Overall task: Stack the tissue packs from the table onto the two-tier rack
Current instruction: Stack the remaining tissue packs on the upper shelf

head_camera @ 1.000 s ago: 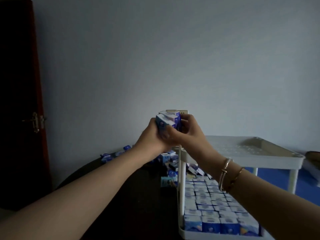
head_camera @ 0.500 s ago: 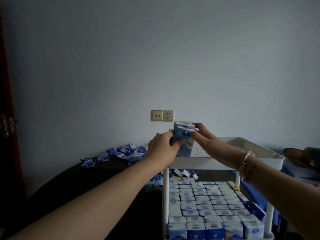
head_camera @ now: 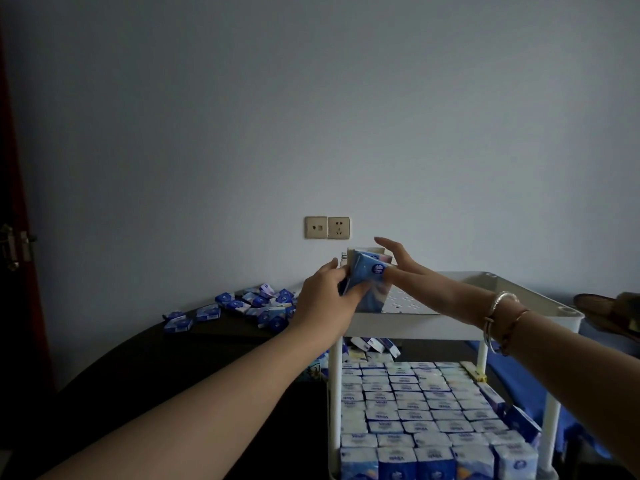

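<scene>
Nearest the camera, the lower tier (head_camera: pixel 419 407) of the white rack (head_camera: pixel 408 329) is packed with rows of tissue packs set on end. Above it, the top tier (head_camera: pixel 519 289) is almost bare; its perforated floor shows to the right of the hands. At its near-left corner a small bundle of tissue packs (head_camera: pixel 369 280) stands upright, long axis vertical, its base apparently at the tray floor, though the rim hides the contact. The left hand (head_camera: pixel 327 299) grips the bundle from the left side, fingers curled around its lower half. The right hand (head_camera: pixel 398 263) lies against the bundle's right face with fingers straight and spread, steadying rather than clasping. The bundle thus sits between the two hands, the left being nearer the camera. Setting it square into the corner looks like the step in hand. Farther off, loose packs (head_camera: pixel 256 306) lie scattered on the dark table (head_camera: pixel 138 358), well to the left of the rack.
</scene>
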